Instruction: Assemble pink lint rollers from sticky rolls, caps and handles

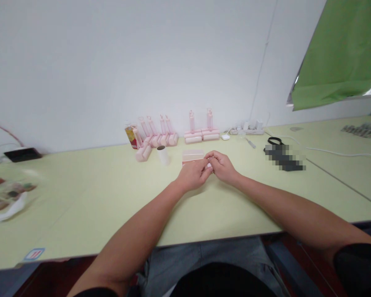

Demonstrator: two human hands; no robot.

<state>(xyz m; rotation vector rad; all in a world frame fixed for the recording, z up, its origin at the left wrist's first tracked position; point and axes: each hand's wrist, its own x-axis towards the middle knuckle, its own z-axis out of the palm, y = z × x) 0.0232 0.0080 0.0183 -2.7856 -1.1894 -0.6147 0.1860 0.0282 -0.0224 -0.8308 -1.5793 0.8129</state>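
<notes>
My left hand (194, 175) and my right hand (221, 166) meet over the middle of the pale green table (111, 214), fingers curled and pinched together around a small pink-white piece I cannot make out. Just behind the hands lies a pink lint roller with a clear cover (192, 156). A bare cardboard roll core (163, 154) stands upright to its left. Several pink lint rollers (156, 138) lean against the wall behind it, and two more (201, 132) stand further right.
A small yellow-red bottle (131, 137) stands by the rollers. A power strip (246, 128) with cables sits at the back right, a black object (283, 156) beside it. A bag of items (6, 198) lies at the far left, a black device (22, 154) near the wall.
</notes>
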